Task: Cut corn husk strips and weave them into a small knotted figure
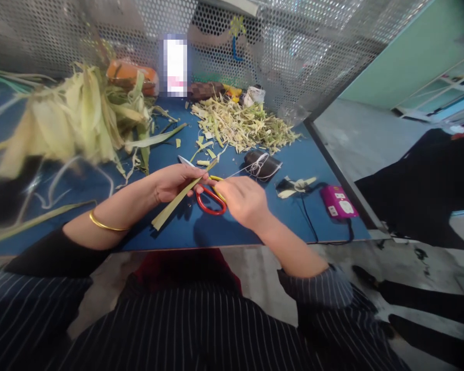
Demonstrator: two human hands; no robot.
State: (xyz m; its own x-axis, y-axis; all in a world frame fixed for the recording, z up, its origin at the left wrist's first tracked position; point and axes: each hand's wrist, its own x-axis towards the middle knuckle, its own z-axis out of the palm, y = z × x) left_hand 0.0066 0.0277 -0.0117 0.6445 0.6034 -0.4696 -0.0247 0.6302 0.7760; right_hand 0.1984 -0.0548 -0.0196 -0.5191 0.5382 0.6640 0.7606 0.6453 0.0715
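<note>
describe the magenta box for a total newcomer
Find the blue tabletop, then its right end near the front edge. A small magenta box with white patches sits there, by a black cable. Its bright colour sets it apart from the dark, string-wrapped object to its left.

A blue table (232, 226) bears dry husks (85, 113), a heap of clippings (243, 126) and a purple box (338, 202).

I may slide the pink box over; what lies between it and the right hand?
In the head view, a small husk bundle and a black cord lie there.
</note>
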